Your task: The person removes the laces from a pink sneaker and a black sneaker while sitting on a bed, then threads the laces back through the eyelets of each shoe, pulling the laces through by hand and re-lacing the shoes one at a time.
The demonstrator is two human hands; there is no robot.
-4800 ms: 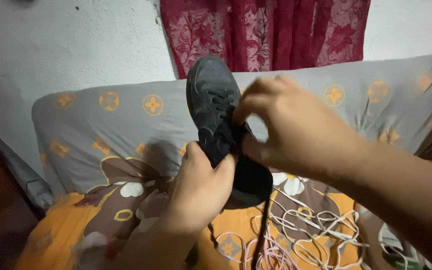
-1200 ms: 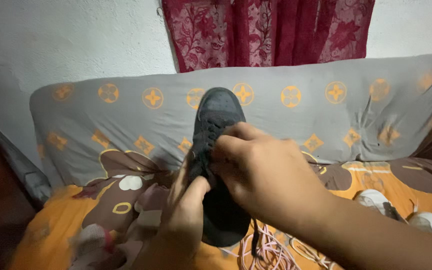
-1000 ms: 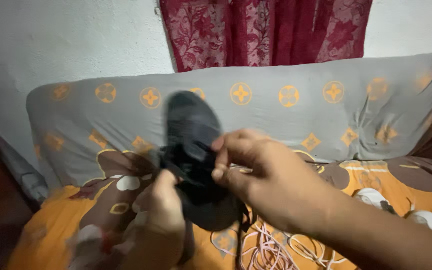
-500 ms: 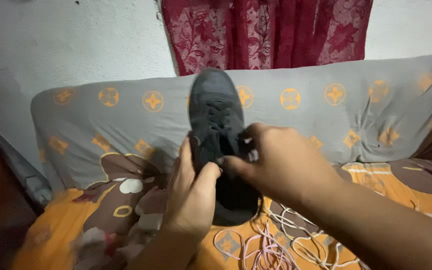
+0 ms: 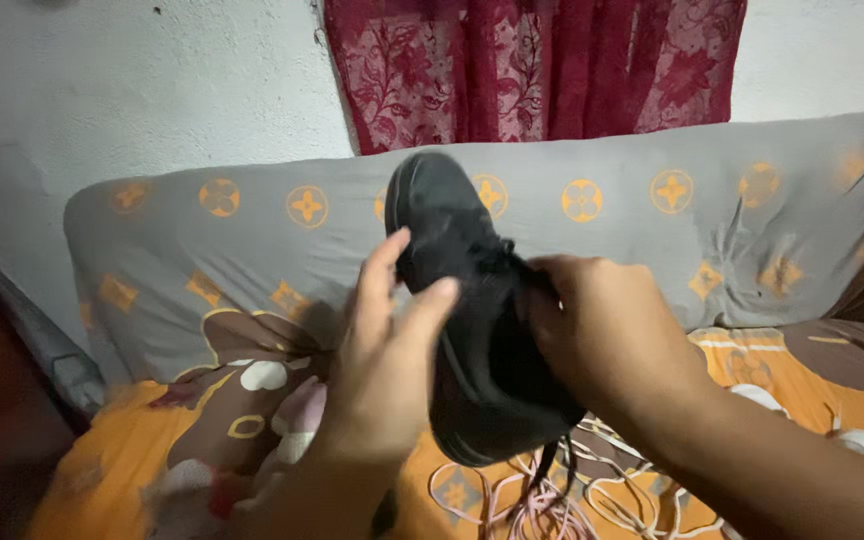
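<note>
A black lace-up shoe is held up in front of me, toe pointing away and upward, tilted onto its side. My left hand supports its left side, with the fingers spread along the upper. My right hand grips the shoe's right side near the opening. A dark lace end dangles below the heel.
Loose pink and white laces lie in a tangle on the orange and brown patterned bedsheet. A grey pillow-like bolster with orange emblems runs along the white wall. A dark red curtain hangs above. White shoes sit at right.
The shoe has rolled onto its side and dropped slightly. My right hand shifted from the laces to gripping the shoe's side; my left fingers opened along the upper.
</note>
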